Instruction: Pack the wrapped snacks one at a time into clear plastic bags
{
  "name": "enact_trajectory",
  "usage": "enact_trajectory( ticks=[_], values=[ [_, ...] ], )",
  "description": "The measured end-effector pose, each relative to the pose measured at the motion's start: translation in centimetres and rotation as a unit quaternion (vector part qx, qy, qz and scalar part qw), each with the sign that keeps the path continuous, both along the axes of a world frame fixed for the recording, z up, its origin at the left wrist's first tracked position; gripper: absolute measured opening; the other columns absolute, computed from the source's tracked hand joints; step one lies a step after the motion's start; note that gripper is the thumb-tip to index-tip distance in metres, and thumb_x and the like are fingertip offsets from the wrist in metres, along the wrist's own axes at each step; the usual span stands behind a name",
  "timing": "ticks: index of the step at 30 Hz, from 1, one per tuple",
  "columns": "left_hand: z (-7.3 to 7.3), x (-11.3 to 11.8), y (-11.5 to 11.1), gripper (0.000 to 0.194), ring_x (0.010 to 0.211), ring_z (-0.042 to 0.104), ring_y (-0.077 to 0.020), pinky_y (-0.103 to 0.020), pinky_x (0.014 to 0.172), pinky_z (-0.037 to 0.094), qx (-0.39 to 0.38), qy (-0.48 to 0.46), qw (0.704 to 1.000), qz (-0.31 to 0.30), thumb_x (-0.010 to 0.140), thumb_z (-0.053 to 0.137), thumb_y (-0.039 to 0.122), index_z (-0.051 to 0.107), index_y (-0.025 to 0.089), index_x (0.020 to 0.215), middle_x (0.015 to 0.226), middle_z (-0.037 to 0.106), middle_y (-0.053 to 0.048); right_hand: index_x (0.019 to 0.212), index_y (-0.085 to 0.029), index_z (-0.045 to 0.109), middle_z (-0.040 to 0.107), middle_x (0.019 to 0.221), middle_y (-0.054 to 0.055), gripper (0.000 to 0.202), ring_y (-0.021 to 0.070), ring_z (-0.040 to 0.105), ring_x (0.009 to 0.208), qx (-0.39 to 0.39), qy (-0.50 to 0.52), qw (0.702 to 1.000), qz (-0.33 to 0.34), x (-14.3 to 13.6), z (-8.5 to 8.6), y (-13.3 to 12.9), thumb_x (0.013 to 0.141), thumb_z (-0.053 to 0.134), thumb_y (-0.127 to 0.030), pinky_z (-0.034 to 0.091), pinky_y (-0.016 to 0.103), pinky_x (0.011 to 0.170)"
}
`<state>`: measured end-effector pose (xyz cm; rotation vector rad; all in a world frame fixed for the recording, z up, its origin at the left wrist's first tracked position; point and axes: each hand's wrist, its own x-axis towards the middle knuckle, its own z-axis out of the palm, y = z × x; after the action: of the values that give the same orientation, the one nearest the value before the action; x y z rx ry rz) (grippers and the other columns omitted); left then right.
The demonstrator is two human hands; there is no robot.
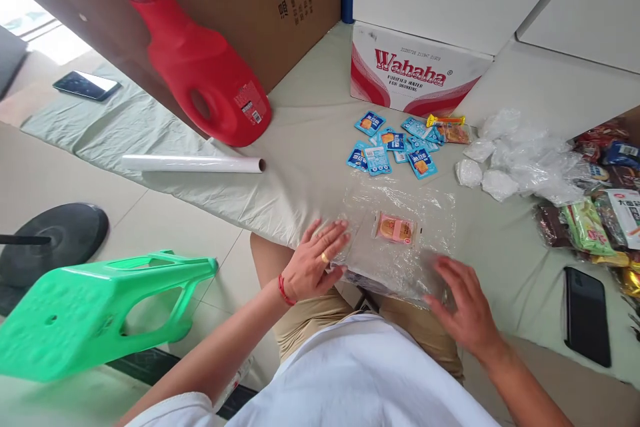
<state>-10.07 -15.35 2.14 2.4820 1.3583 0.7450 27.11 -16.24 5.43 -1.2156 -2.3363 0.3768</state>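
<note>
A sheet of clear plastic film lies wrinkled at the front edge of the cloth-covered table, its near side hanging over. On it rests a small biscuit in a pink and clear wrapper. My left hand lies with fingers stretched out over the film's left edge. Near the film's right edge, my right hand has its fingers apart and slightly blurred; I see nothing in it. Beyond the film are several blue snack packets in a loose pile, with a yellow-edged packet at their right.
At the back stands a Wahaha water box. Crumpled clear plastic balls and assorted snack packs lie right, near a black phone. Left are a white roll, a red jug and a green stool.
</note>
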Motion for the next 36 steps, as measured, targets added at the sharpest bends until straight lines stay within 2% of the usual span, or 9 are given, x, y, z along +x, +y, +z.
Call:
enact_trajectory(
  ticks=[4, 7, 9, 14, 20, 23, 28, 32, 36],
  values=[
    [-1.0, -1.0, -1.6, 0.071, 0.153, 0.038, -0.0295, -0.059, 0.126, 0.022, 0.003, 0.048, 0.993, -0.112, 0.097, 0.059, 0.037, 0.028, 0.035, 0.161, 0.164, 0.04, -0.013, 0.161, -0.033, 0.032, 0.058, 0.147, 0.011, 0.073, 0.0324, 0.056, 0.133, 0.008, -0.092, 0.995, 0.041, 1.7, -2.6, -4.1, 0.096, 0.065, -0.032, 0.05, 0.058, 0.11],
    [-1.9, -1.5, -1.5, 0.061, 0.153, 0.037, -0.0253, -0.053, 0.126, 0.026, 0.007, 0.094, 0.988, -0.12, 0.099, 0.055, 0.023, 0.038, 0.036, 0.156, 0.164, 0.041, -0.011, 0.16, -0.032, 0.036, 0.061, 0.144, 0.009, 0.067, 0.0301, 0.06, 0.129, 0.014, -0.113, 0.993, 0.018, 2.1, -4.3, -4.7, 0.098, 0.06, -0.024, 0.05, 0.056, 0.111],
    [-2.4, -1.7, -1.3, 0.058, 0.153, 0.038, -0.0227, -0.051, 0.126, 0.028, 0.025, 0.1, 0.989, -0.107, 0.099, 0.051, 0.013, 0.042, 0.034, 0.152, 0.163, 0.042, -0.012, 0.155, -0.032, 0.044, 0.065, 0.139, 0.009, 0.059, 0.0293, 0.062, 0.124, 0.014, -0.087, 0.996, 0.004, 2.1, -4.6, -4.1, 0.098, 0.059, -0.021, 0.053, 0.055, 0.107],
    [-2.5, -1.3, -1.2, 0.04, 0.152, 0.04, -0.0225, -0.054, 0.126, 0.029, 0.025, 0.062, 0.994, -0.092, 0.099, 0.049, 0.013, 0.056, 0.027, 0.135, 0.155, 0.054, -0.011, 0.132, -0.032, 0.064, 0.071, 0.126, 0.006, 0.037, 0.0246, 0.068, 0.11, -0.026, 0.007, 0.999, 0.019, 2.3, -3.1, -2.0, 0.1, 0.055, -0.017, 0.059, 0.048, 0.095],
    [-0.3, -0.7, -0.9, 0.026, 0.139, 0.057, -0.0182, -0.045, 0.126, 0.032, -0.029, -0.011, 0.997, -0.066, 0.1, 0.047, 0.016, 0.065, 0.023, 0.118, 0.14, 0.068, -0.009, 0.122, -0.031, 0.068, 0.076, 0.108, 0.004, 0.029, 0.021, 0.071, 0.099, -0.086, 0.053, 0.994, 0.029, 2.9, -0.9, -0.9, 0.1, 0.054, -0.018, 0.062, 0.037, 0.084],
    [0.7, -0.5, -1.0, 0.026, 0.13, 0.064, -0.0161, -0.042, 0.125, 0.034, -0.044, -0.049, 0.996, -0.063, 0.101, 0.047, 0.014, 0.065, 0.023, 0.118, 0.13, 0.073, -0.007, 0.118, -0.03, 0.07, 0.075, 0.102, 0.004, 0.026, 0.0205, 0.072, 0.093, -0.13, 0.065, 0.989, 0.025, 3.2, 0.0, -0.7, 0.101, 0.053, -0.021, 0.062, 0.033, 0.079],
    [1.4, -0.2, -1.4, 0.03, 0.116, 0.071, -0.0158, -0.04, 0.119, 0.042, -0.07, -0.114, 0.989, -0.057, 0.101, 0.046, 0.014, 0.063, 0.023, 0.124, 0.122, 0.076, -0.007, 0.113, -0.029, 0.074, 0.074, 0.098, 0.003, 0.021, 0.0174, 0.07, 0.089, -0.197, 0.086, 0.977, 0.008, 4.1, 1.5, -0.3, 0.101, 0.056, -0.026, 0.058, 0.027, 0.079],
    [2.1, 0.2, 0.2, 0.021, 0.104, 0.074, -0.017, -0.043, 0.116, 0.044, -0.093, -0.144, 0.985, -0.007, 0.101, 0.048, 0.019, 0.066, 0.023, 0.109, 0.108, 0.079, -0.005, 0.103, -0.026, 0.076, 0.074, 0.093, 0.002, 0.019, 0.0157, 0.069, 0.084, -0.223, 0.109, 0.965, -0.086, 3.8, 2.2, 2.2, 0.098, 0.061, -0.037, 0.054, 0.024, 0.077],
    [2.5, 1.0, 3.9, 0.02, 0.115, 0.068, -0.0237, -0.046, 0.107, 0.049, -0.102, -0.131, 0.982, 0.088, 0.099, 0.05, 0.026, 0.067, 0.022, 0.092, 0.098, 0.077, -0.006, 0.105, -0.022, 0.076, 0.075, 0.094, 0.003, 0.032, 0.0164, 0.065, 0.079, -0.243, 0.137, 0.941, -0.191, 2.7, 2.0, 7.0, 0.094, 0.064, -0.05, 0.051, 0.026, 0.073]
  ],
)
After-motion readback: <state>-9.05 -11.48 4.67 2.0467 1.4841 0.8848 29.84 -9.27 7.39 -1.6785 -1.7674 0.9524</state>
